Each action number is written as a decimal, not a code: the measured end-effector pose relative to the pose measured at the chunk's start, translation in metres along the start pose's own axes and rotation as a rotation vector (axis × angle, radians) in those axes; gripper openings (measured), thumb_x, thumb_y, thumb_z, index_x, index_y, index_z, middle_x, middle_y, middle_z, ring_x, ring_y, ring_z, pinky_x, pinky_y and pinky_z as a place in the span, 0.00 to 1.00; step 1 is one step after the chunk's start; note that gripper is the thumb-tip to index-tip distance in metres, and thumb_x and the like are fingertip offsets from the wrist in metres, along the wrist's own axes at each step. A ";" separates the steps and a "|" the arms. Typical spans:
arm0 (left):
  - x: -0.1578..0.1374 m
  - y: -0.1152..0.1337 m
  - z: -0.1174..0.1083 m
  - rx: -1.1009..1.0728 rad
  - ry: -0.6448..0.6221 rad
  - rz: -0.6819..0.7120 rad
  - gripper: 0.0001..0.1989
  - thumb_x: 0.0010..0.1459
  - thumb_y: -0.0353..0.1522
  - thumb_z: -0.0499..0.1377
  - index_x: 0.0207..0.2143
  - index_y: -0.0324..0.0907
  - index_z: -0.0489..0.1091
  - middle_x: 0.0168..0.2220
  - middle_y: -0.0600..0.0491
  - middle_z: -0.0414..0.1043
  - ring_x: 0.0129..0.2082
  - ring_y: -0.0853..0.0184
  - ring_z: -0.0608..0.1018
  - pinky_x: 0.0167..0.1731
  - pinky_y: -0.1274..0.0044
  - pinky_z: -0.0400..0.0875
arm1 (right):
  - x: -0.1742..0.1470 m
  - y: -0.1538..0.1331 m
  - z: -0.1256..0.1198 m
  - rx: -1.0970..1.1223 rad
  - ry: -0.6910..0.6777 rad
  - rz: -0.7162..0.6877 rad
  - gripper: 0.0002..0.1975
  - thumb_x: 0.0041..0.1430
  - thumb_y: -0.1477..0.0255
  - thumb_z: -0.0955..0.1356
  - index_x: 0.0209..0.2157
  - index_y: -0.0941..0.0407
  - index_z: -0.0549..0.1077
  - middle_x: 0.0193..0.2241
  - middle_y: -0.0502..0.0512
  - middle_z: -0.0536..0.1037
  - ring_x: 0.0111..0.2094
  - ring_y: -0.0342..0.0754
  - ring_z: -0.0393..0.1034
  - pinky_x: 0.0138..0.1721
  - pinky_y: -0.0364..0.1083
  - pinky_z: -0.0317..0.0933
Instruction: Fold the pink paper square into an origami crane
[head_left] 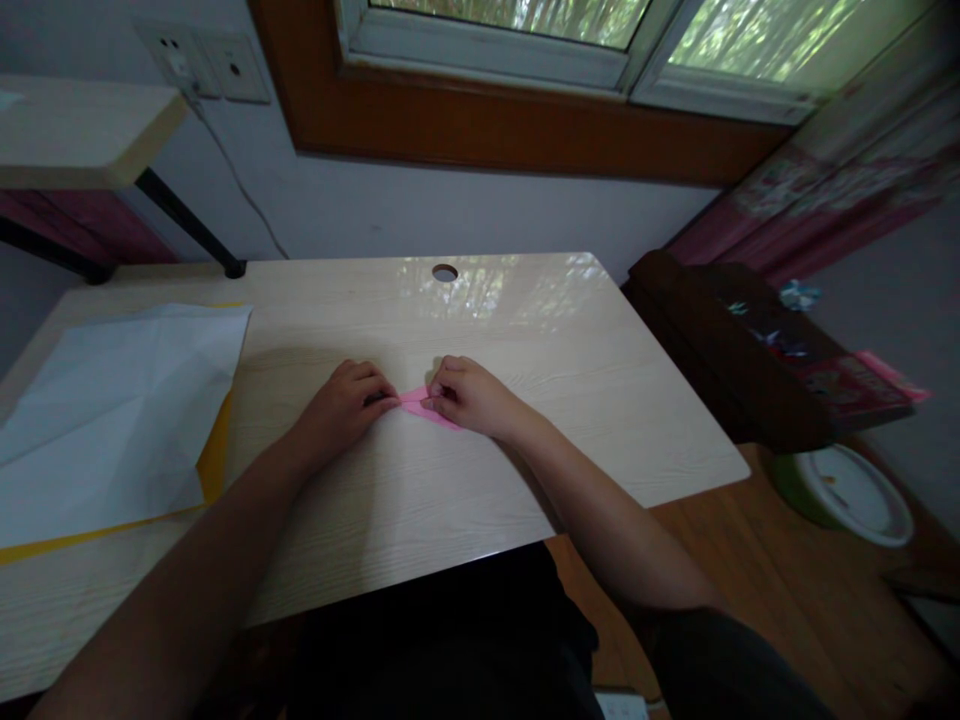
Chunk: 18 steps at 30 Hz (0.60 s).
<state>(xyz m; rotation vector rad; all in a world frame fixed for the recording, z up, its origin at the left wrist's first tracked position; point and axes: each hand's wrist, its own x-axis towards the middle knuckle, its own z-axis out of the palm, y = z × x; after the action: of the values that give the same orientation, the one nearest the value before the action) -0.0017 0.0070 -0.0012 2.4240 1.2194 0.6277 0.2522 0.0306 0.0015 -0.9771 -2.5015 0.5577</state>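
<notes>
Pink paper (416, 406) between the two hands (345, 408) (476, 398), over the desk (450, 335)

Pink paper (414, 396) partly out of sight beneath right fingers (448, 379)

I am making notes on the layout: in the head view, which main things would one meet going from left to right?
White sheet, left hand, pink paper, right hand, round green-and-white container.

White sheet (120, 420) over yellow sheet (217, 455), wall sockets (234, 68), window (495, 45), pink-and-white curtain (832, 170)
</notes>
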 end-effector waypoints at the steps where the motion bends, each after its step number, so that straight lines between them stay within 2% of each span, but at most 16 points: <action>1: 0.001 0.001 0.000 0.007 0.001 -0.008 0.10 0.66 0.36 0.59 0.34 0.42 0.77 0.38 0.49 0.75 0.41 0.59 0.73 0.47 0.65 0.67 | 0.000 0.000 -0.001 -0.004 -0.007 0.005 0.08 0.65 0.71 0.69 0.31 0.57 0.75 0.32 0.54 0.72 0.36 0.47 0.66 0.40 0.46 0.59; 7: 0.003 0.005 0.005 0.073 0.014 -0.062 0.08 0.64 0.36 0.62 0.35 0.41 0.76 0.40 0.48 0.71 0.43 0.57 0.71 0.49 0.62 0.67 | 0.001 -0.002 -0.004 -0.011 -0.036 0.011 0.08 0.65 0.71 0.69 0.31 0.58 0.76 0.33 0.54 0.73 0.34 0.46 0.66 0.39 0.45 0.59; 13: 0.004 0.002 0.011 0.119 0.038 -0.053 0.08 0.64 0.36 0.61 0.35 0.41 0.74 0.40 0.48 0.70 0.43 0.58 0.71 0.50 0.63 0.67 | 0.000 0.000 -0.003 -0.013 -0.029 -0.001 0.08 0.65 0.70 0.69 0.32 0.58 0.75 0.33 0.55 0.73 0.35 0.46 0.66 0.39 0.45 0.59; 18: 0.003 -0.002 0.008 0.068 0.021 -0.002 0.07 0.66 0.33 0.58 0.41 0.40 0.74 0.42 0.48 0.73 0.44 0.59 0.72 0.49 0.64 0.66 | -0.001 0.003 -0.001 -0.003 -0.024 -0.012 0.09 0.67 0.69 0.68 0.33 0.58 0.74 0.33 0.55 0.72 0.36 0.47 0.66 0.40 0.46 0.59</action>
<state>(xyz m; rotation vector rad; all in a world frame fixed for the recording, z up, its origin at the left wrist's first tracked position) 0.0023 0.0096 -0.0083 2.4777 1.2704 0.6219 0.2552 0.0320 0.0002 -0.9615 -2.5284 0.5662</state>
